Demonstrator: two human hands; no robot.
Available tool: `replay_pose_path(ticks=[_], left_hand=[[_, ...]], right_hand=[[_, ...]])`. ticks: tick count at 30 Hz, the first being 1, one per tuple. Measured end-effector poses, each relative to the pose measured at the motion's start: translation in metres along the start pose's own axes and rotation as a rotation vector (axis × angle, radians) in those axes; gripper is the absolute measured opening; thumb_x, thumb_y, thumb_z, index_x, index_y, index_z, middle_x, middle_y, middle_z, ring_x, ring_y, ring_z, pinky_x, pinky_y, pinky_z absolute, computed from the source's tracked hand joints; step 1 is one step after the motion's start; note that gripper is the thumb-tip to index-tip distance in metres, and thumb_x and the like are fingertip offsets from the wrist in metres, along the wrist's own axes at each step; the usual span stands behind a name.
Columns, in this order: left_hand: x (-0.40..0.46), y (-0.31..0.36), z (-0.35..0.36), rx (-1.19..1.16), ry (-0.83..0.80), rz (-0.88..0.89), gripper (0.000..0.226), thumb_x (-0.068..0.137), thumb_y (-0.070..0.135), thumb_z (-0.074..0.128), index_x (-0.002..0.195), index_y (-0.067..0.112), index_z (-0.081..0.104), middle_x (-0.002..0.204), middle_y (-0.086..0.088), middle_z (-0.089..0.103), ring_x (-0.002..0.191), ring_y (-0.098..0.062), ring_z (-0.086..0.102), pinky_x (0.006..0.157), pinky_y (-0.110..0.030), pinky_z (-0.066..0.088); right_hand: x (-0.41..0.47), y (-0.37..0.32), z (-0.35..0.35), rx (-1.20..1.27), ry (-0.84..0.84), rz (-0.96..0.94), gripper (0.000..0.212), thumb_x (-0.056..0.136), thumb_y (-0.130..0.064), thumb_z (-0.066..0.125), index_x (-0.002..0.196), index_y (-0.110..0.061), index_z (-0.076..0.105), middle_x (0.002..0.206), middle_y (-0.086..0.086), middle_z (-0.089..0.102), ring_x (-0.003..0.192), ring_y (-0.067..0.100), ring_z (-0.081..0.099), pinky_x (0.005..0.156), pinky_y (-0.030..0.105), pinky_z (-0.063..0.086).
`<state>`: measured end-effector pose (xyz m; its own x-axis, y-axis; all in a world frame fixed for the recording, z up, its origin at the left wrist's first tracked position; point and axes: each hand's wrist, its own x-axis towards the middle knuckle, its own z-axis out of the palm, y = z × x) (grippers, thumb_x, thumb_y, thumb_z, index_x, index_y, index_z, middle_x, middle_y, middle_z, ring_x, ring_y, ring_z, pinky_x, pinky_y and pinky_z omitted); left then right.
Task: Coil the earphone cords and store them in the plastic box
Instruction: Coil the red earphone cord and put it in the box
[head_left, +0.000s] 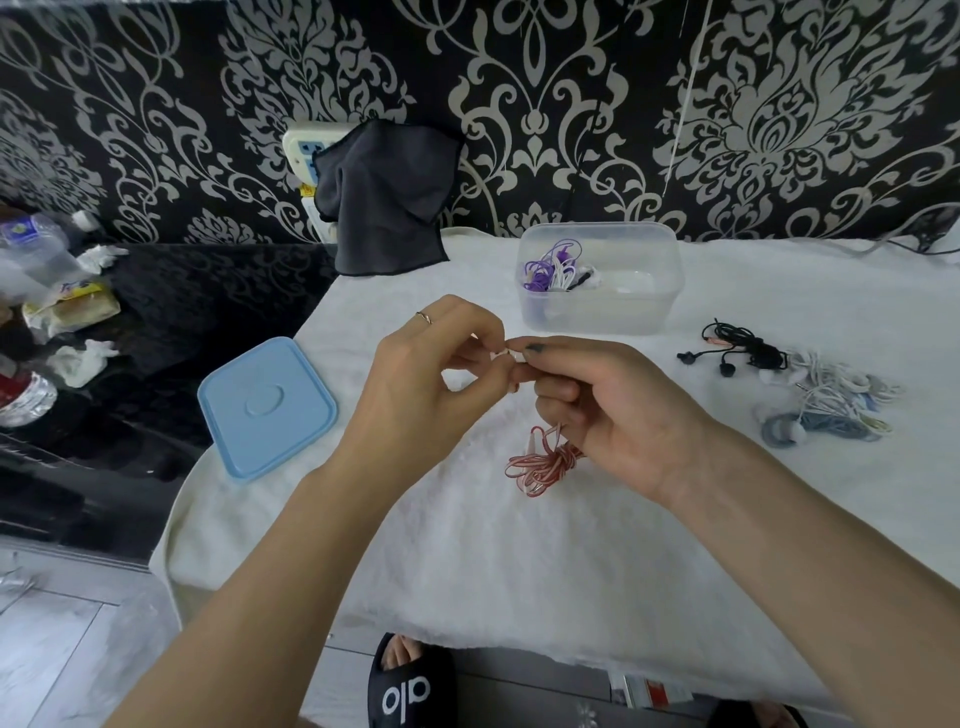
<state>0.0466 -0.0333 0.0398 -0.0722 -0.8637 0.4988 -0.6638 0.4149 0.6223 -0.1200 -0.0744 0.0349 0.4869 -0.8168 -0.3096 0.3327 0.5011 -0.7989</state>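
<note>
While both hands (506, 364) pinch it, red earphone cord (543, 460) dangles coiled

both forearms reach in from 6 o'clock; left hand (434, 364) and right hand (605, 410) meet fingertip to fingertip, fingers curled, pinching.

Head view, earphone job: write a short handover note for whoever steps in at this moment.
Left hand and right hand both pinch the red-and-white cord near one end; its coiled bundle hangs under the right hand.
Plastic box is open and holds a purple and a white cord; blue lid lies to its left.
Done: those boxed cords.
Left: finish this cord, then the black earphones and white-grey tangle on the right, then the lid.
</note>
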Motion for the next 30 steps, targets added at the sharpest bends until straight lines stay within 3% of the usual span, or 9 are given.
replay_pose_path(ticks=[8, 13, 17, 21, 30], left_hand=[[-0.002, 0.004, 0.001, -0.006, 0.042, 0.039, 0.005, 0.094, -0.002, 0.066, 0.093, 0.002, 0.069, 0.09, -0.003, 0.066, 0.081, -0.014, 0.069, 0.077, -0.026, 0.058], [-0.005, 0.012, 0.004, -0.397, 0.038, -0.294, 0.005, 0.095, -0.001, 0.066, 0.092, 0.002, 0.067, 0.078, 0.004, 0.072, 0.073, -0.008, 0.069, 0.069, -0.016, 0.049], [-0.004, 0.013, 0.004, -0.57, 0.041, -0.374, 0.001, 0.093, -0.006, 0.065, 0.094, -0.006, 0.064, 0.073, 0.004, 0.073, 0.07, -0.005, 0.071, 0.064, -0.011, 0.049], [-0.004, 0.012, 0.003, -0.579, 0.023, -0.375, 0.003, 0.093, -0.007, 0.065, 0.094, -0.005, 0.064, 0.077, 0.0, 0.075, 0.074, -0.009, 0.074, 0.066, -0.013, 0.05], [-0.006, 0.011, -0.001, -0.568, 0.025, -0.385, 0.008, 0.091, -0.006, 0.068, 0.093, -0.003, 0.061, 0.078, -0.003, 0.074, 0.078, -0.017, 0.077, 0.069, -0.019, 0.054]], right_hand=[[-0.003, -0.001, 0.001, -0.006, 0.005, -0.002, 0.015, 0.094, -0.005, 0.057, 0.09, -0.002, 0.072, 0.08, 0.014, 0.068, 0.049, 0.007, 0.033, 0.044, 0.018, 0.024], [-0.004, 0.002, 0.001, -0.048, 0.01, -0.023, 0.014, 0.094, -0.006, 0.059, 0.09, -0.003, 0.072, 0.085, 0.019, 0.069, 0.05, 0.008, 0.032, 0.046, 0.019, 0.025], [-0.003, 0.003, 0.002, -0.069, 0.041, -0.063, 0.013, 0.093, -0.002, 0.059, 0.091, -0.003, 0.072, 0.083, 0.018, 0.071, 0.048, 0.008, 0.034, 0.046, 0.019, 0.028], [-0.003, 0.004, 0.001, -0.109, 0.058, -0.092, 0.005, 0.091, 0.001, 0.061, 0.089, -0.002, 0.064, 0.079, 0.019, 0.072, 0.047, 0.009, 0.031, 0.045, 0.02, 0.028], [-0.006, 0.003, -0.001, -0.141, -0.007, -0.128, 0.007, 0.092, -0.001, 0.062, 0.088, -0.001, 0.067, 0.083, 0.02, 0.071, 0.048, 0.009, 0.031, 0.045, 0.019, 0.029]])
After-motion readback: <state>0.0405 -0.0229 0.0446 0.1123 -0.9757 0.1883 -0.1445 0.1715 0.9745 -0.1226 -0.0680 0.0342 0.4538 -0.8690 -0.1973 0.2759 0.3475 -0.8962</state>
